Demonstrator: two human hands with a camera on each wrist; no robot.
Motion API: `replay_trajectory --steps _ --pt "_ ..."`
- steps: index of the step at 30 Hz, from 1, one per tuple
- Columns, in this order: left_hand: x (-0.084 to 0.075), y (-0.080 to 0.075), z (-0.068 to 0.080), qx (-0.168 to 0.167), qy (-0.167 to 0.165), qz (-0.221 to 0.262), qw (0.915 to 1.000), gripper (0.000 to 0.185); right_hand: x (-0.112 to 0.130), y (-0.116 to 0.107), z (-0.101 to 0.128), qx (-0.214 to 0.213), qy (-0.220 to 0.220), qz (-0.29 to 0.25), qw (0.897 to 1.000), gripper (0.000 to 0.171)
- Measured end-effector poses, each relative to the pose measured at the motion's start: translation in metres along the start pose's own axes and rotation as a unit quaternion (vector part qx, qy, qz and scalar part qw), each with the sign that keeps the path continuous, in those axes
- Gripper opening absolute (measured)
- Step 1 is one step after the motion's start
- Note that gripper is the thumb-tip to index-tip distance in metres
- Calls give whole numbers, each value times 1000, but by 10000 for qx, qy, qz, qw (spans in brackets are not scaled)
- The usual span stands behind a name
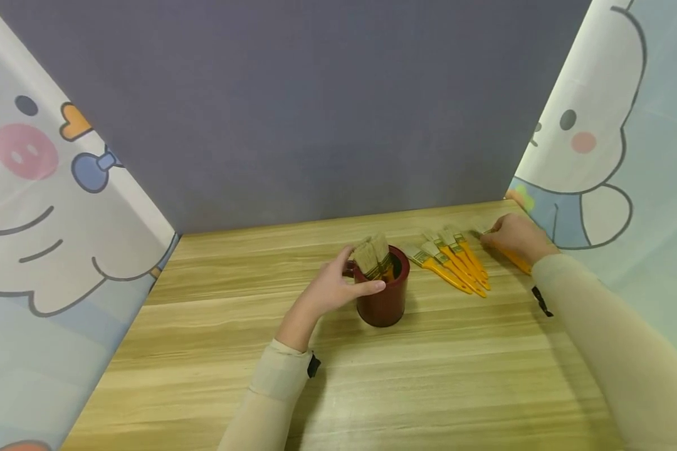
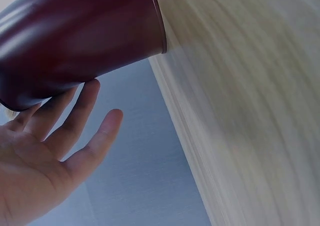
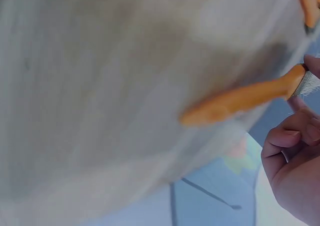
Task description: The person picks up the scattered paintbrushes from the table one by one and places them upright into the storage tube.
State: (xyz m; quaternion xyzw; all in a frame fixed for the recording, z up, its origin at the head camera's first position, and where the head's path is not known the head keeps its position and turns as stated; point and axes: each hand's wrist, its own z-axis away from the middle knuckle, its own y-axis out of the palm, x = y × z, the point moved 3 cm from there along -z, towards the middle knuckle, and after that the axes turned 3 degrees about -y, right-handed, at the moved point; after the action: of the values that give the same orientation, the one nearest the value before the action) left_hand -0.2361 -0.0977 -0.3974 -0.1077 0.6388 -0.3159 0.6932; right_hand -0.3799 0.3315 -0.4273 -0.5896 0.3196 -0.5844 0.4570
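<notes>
A dark red can (image 1: 381,307) stands upright on the wooden table, with paintbrushes (image 1: 372,255) in it, bristles up. My left hand (image 1: 331,285) grips the can near its rim, thumb across the front and fingers round the left and back. In the left wrist view, fingers of the left hand (image 2: 45,156) lie along the side of the can (image 2: 85,35), the little finger apart from it. Over at the right, my right hand (image 1: 516,237) pinches a paintbrush by its metal band; the brush's orange handle (image 3: 240,101) slants close over the tabletop in the right wrist view.
Several orange-handled paintbrushes (image 1: 454,263) lie fanned out on the table (image 1: 214,351) between the can and my right hand. A grey panel (image 1: 316,125) closes off the back, and cartoon-printed sheets (image 1: 34,207) flank the table on both sides.
</notes>
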Motion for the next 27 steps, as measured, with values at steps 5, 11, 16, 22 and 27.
replay_trajectory --steps 5,11,16,22,27 --pt "-1 0 0 41 97 -11 9999 113 12 -28 3 -154 -148 102 9997 60" --pt "-1 -1 1 -23 17 -50 10000 114 48 -71 5 -507 -355 159 9980 60" --pt "-2 -1 2 -32 -30 -56 10000 115 86 -108 10 -702 -494 27 9963 67" --pt "-2 -2 4 -30 -103 -64 9999 117 137 -144 22 -712 -548 -362 9953 81" --pt "-3 -5 5 -59 -101 -102 9999 118 180 -155 35 -839 -735 -780 9907 79"
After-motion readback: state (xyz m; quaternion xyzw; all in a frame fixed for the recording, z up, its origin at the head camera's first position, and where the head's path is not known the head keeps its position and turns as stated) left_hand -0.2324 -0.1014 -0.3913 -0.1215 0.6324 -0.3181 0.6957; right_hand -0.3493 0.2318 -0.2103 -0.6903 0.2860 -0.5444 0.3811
